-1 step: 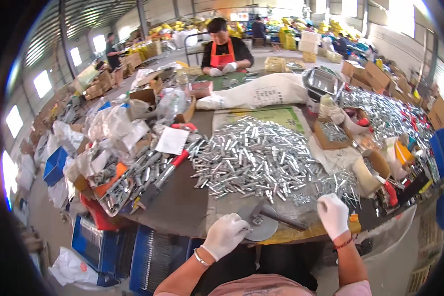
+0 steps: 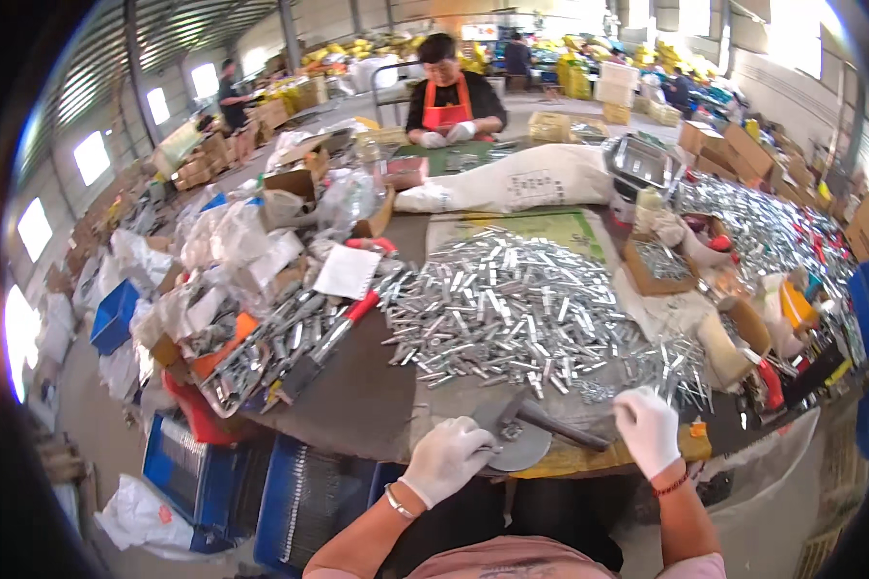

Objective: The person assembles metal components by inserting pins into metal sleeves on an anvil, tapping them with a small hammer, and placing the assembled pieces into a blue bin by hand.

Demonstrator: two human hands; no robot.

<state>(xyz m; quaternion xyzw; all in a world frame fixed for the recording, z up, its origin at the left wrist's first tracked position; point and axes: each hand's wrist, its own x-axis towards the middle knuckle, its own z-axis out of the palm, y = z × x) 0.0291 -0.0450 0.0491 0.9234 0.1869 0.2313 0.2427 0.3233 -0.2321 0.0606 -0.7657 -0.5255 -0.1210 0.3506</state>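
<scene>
Looking down over the surface (image 2: 362, 391), we find our left hand (image 2: 451, 458) in a white glove at the near edge, beside a round grey disc (image 2: 524, 454). Its fingers are bent and drawn in narrow toward the thumb; we cannot tell whether they pinch a small piece. Our right hand (image 2: 650, 429), gloved too, is curled near the end of the handle of a hammer (image 2: 565, 429), and we cannot make out anything in it. The hammer lies between our hands, its handle slanting across the disc toward the right. Just beyond it spreads a wide heap of silvery metal pieces (image 2: 507, 309). To our left sits a white sheet of paper (image 2: 348, 272); behind the heap stretches a white sack (image 2: 521, 179), with a co-worker in an orange apron (image 2: 444, 116) facing us.
</scene>
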